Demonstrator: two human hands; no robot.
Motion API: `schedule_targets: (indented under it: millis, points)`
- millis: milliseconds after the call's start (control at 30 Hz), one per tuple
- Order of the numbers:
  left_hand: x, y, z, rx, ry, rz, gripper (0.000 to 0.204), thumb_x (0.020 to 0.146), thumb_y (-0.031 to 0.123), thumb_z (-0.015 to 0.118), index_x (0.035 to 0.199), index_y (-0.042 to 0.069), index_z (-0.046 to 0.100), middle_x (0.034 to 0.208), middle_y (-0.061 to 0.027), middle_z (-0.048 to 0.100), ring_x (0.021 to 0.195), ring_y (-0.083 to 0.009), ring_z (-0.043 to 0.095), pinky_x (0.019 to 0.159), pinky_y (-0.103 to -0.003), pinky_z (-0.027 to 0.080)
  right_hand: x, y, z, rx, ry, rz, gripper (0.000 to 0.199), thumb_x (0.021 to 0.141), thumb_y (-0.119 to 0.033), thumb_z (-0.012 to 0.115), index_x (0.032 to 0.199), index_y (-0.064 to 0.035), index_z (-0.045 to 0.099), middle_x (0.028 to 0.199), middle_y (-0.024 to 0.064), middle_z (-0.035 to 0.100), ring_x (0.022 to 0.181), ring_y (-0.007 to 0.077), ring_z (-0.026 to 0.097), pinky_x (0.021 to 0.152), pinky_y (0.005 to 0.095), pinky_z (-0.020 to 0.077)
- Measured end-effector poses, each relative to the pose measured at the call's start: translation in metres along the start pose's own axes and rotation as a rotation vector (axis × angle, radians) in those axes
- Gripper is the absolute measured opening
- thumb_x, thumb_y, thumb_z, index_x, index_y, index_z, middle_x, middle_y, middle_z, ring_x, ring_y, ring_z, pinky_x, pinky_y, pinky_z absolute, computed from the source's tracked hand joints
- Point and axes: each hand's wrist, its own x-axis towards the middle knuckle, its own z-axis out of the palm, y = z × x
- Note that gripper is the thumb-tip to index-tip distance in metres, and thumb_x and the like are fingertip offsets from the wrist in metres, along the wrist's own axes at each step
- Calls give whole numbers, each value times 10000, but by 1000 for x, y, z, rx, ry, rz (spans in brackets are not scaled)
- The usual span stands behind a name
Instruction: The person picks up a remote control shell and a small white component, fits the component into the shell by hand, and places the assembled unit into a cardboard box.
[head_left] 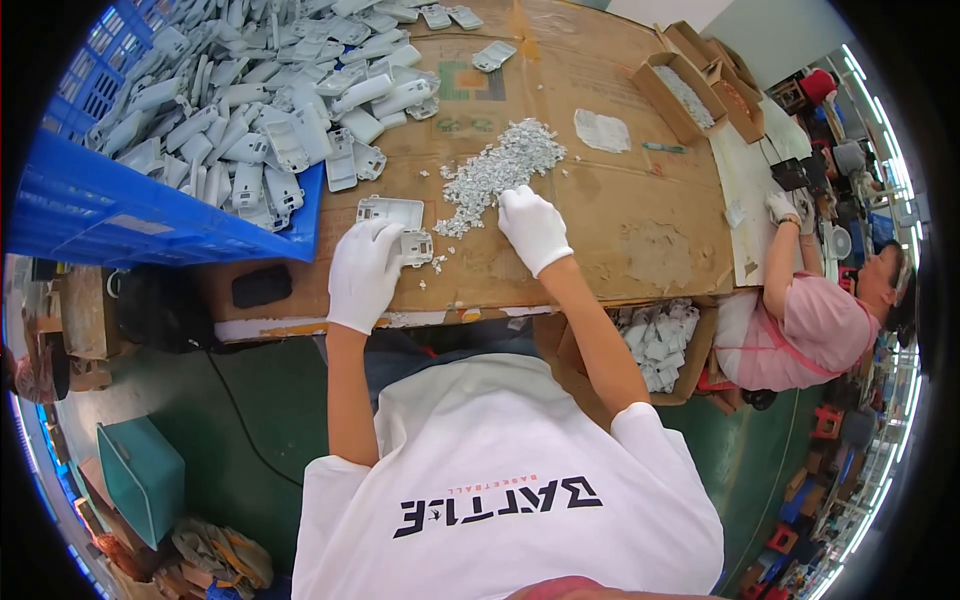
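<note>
My left hand (365, 272), in a white glove, rests at the table's near edge with its fingers curled onto a small white plastic housing (416, 248). Just beyond it lies another white plastic housing (392, 211), partly covered by the fingers. My right hand (533, 229), also gloved, is at the near right side of a heap of tiny white plastic parts (505, 165). Its fingertips are pressed together, and whatever they hold is hidden. A few loose tiny parts lie between the two hands.
A blue crate (150, 215) overflows with white plastic housings (300, 135) at left. Cardboard (640, 200) covers the table. A black phone-like object (262, 286) lies near its edge. Cardboard boxes (682, 95) stand far right. A co-worker (810, 320) sits at right; a box of white pieces (660, 345) sits below.
</note>
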Motion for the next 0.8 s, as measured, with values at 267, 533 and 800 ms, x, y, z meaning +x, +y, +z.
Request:
schedule_targets:
  millis: [267, 533, 800]
  points:
    - [12, -3, 11, 151, -91, -50, 279, 786, 68, 738, 1054, 99, 666, 997, -80, 644, 951, -301, 643, 807, -432, 523, -19, -5, -15, 382, 284, -73, 66, 915, -66, 648, 982, -65, 645, 889, 136, 669, 834, 287, 692, 723, 369, 571]
    - [23, 42, 27, -747, 146, -417, 538, 828, -27, 646, 1355, 29, 554, 1207, -160, 679, 1090, -230, 676, 951, -343, 511, -32, -75, -60, 1308, 65, 184, 103, 941, 33, 626, 1034, 4, 660, 856, 65, 705, 724, 107, 694, 621, 255, 570]
    - [30, 88, 9, -591, 107, -406, 447, 825, 2, 656, 1265, 33, 581, 1142, -192, 675, 1087, -322, 666, 939, -364, 514, -25, -72, -60, 630, 436, -162, 172, 818, 5, 720, 955, -71, 651, 950, 80, 613, 840, 271, 658, 732, 362, 543]
